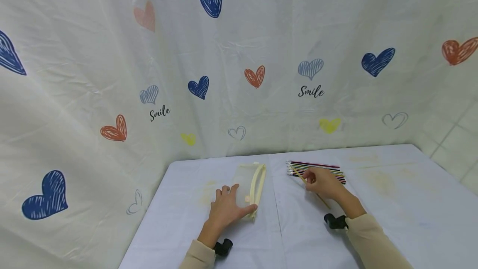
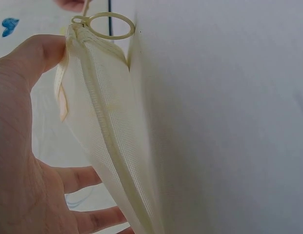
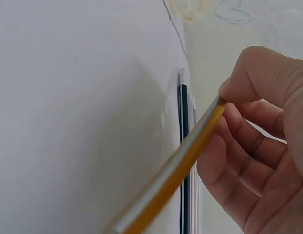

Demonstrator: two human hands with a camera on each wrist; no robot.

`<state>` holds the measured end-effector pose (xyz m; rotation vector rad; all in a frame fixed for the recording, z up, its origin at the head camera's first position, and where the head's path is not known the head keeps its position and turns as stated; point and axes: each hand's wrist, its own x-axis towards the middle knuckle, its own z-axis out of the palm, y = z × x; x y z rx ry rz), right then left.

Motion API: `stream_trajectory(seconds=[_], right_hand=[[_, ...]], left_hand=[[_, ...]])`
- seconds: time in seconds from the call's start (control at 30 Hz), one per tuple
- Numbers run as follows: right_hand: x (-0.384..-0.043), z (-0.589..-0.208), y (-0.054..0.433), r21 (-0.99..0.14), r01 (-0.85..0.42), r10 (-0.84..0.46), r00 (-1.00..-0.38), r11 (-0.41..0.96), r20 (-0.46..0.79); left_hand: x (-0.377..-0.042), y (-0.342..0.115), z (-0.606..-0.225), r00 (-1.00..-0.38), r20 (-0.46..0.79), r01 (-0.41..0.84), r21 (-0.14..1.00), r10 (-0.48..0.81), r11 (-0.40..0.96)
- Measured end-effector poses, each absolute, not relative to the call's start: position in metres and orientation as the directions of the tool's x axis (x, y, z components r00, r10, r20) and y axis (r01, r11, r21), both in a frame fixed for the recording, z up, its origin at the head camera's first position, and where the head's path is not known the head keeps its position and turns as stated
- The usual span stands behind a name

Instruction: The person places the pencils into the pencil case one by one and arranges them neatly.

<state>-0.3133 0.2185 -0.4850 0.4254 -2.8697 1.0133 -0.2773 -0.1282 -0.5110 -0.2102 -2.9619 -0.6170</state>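
Note:
A pale yellow, see-through zippered pouch (image 1: 244, 184) lies on the table. Over its near left part spreads my left hand (image 1: 224, 209), fingers apart and thumb at the zipper edge. The left wrist view shows the thumb touching the pouch end beside a ring-shaped zipper pull (image 2: 112, 26). Between thumb and fingers my right hand (image 1: 324, 182) pinches a yellow pencil (image 3: 175, 170), slanted above the table. Behind that hand lies a row of striped pencils (image 1: 317, 165), partly covered by it. White ends of these pencils point left.
A white cloth covers the table (image 1: 298, 235). Behind it hangs a pale curtain (image 1: 276, 115) printed with hearts and "Smile". Dark wrist-worn cameras, one on the left wrist (image 1: 223, 247) and one on the right (image 1: 335, 221), sit just above the cloth.

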Motion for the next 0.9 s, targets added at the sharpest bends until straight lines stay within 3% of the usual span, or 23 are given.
stream_trajectory(seconds=[0.5, 0.9], right_hand=[[-0.310, -0.479, 0.209, -0.817, -0.056, -0.112, -0.994, 0.574, -0.010], [-0.309, -0.483, 0.199, -0.892, -0.004, -0.102, -0.994, 0.452, -0.047]], left_hand=[[-0.275, -0.128, -0.508, -0.985, 0.126, 0.155, 0.396, 0.114, 0.905], [-0.277, -0.129, -0.510, -0.986, 0.119, 0.156, 0.398, 0.118, 0.904]])
